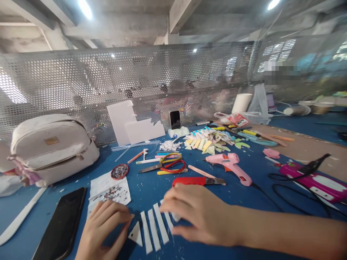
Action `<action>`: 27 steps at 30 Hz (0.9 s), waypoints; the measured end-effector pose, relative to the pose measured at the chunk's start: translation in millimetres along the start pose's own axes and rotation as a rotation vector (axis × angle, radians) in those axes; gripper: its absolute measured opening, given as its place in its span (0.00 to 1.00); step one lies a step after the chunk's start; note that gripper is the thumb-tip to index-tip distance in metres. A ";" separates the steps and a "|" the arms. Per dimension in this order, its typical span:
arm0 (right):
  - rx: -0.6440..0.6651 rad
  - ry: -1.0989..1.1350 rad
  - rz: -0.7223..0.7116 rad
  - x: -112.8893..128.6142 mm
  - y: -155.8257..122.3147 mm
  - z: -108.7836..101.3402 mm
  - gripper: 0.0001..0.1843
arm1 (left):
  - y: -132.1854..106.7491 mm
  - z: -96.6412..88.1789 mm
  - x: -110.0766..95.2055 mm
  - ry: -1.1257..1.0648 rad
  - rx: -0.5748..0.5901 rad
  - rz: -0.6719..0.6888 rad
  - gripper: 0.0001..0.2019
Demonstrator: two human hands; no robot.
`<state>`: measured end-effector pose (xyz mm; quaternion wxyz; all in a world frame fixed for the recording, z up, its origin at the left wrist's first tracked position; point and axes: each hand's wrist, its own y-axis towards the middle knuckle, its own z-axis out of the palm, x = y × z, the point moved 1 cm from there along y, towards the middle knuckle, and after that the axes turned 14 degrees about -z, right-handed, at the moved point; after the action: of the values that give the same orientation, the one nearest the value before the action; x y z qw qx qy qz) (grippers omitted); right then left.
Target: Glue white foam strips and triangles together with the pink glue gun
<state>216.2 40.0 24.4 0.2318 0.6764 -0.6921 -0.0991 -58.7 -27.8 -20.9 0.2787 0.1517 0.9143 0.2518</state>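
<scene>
Holding the right hand (202, 213) spread over the rightmost white strips (161, 224), resting the left hand (100, 220), fingertips close but too hidden to tell if pinching, beside the white triangle (136, 234) lying with them on the blue table (200, 252), near the red-handled cutter (191, 181).

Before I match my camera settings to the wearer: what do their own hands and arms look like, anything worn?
No glove or ring shows on the left hand or right hand. The right forearm shows no sleeve, watch or bracelet; the left forearm is out of frame.
</scene>
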 end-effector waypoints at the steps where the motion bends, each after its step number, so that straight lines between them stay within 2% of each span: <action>1: 0.009 -0.004 0.058 -8.5 1.9 3.1 0.17 | -0.1 -0.3 0.3 0.000 -0.009 -0.002 0.07; 3: 0.029 0.019 0.105 -21.6 2.1 11.2 0.16 | 0.1 -1.9 2.1 0.010 -0.030 0.000 0.07; 7: -0.016 0.085 0.131 -32.9 -2.9 24.6 0.04 | 2.6 -8.0 7.2 0.058 -0.021 0.073 0.07; 10: -0.082 0.111 0.143 -34.1 -5.3 24.5 0.08 | 4.9 -10.3 7.5 0.074 0.003 0.096 0.08; 16: -0.212 0.155 0.180 -38.0 -13.0 17.2 0.14 | 4.5 -6.2 0.1 0.005 -0.003 0.017 0.08; 21: -0.250 0.165 0.210 -44.9 -23.8 20.8 0.13 | 1.7 -1.3 1.6 0.034 0.081 0.129 0.10; 27: -0.236 0.176 0.188 -48.5 -27.3 25.1 0.13 | -1.4 7.5 12.7 0.086 0.109 0.327 0.11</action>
<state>227.9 81.4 -18.8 0.3773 0.5829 -0.7129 -0.0979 -64.6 -20.8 -32.6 0.1861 0.3023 0.9008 0.2501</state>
